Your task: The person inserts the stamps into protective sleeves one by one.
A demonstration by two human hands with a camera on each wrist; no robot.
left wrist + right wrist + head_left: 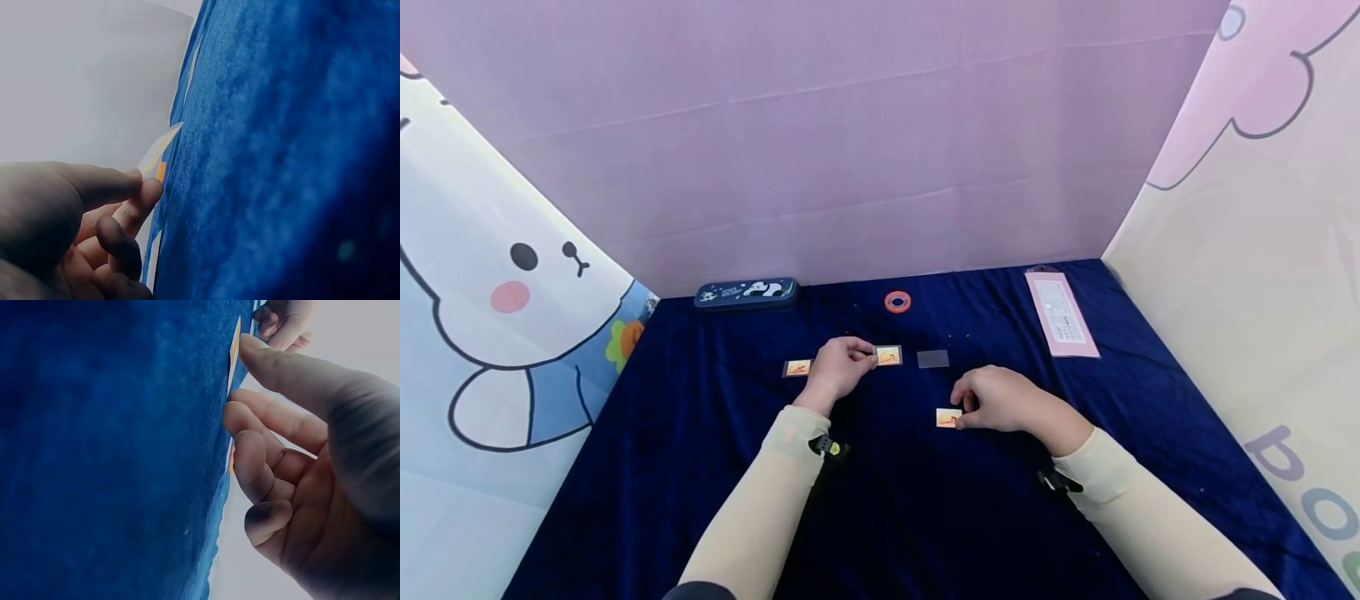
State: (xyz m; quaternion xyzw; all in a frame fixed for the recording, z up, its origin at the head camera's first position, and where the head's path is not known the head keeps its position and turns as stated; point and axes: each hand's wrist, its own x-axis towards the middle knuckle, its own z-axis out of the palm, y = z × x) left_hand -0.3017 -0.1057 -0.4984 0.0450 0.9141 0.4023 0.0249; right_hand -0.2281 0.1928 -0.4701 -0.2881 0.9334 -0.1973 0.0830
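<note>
My left hand (pixel 842 367) pinches the edge of a small picture card with a dark border (pixel 889 356) between thumb and index finger. In the left wrist view this card (pixel 161 149) stands tilted off the cloth. Another dark-bordered picture card (pixel 796 368) lies left of that hand, partly covered by it. My right hand (pixel 1000 398) has thumb and index fingertip at the edges of a borderless yellow picture card (pixel 947 417), holding it close over the cloth. Between the hands, farther back, lies a blank greyish see-through rectangle (pixel 933 359).
A dark blue case with a panda print (pixel 747 293) lies at the back left. An orange ring-shaped tape roll (pixel 897 302) lies at the back middle, and a pink flat package (pixel 1063 315) at the back right. Fabric walls (pixel 880 167) enclose the blue cloth-covered table (pixel 700 475).
</note>
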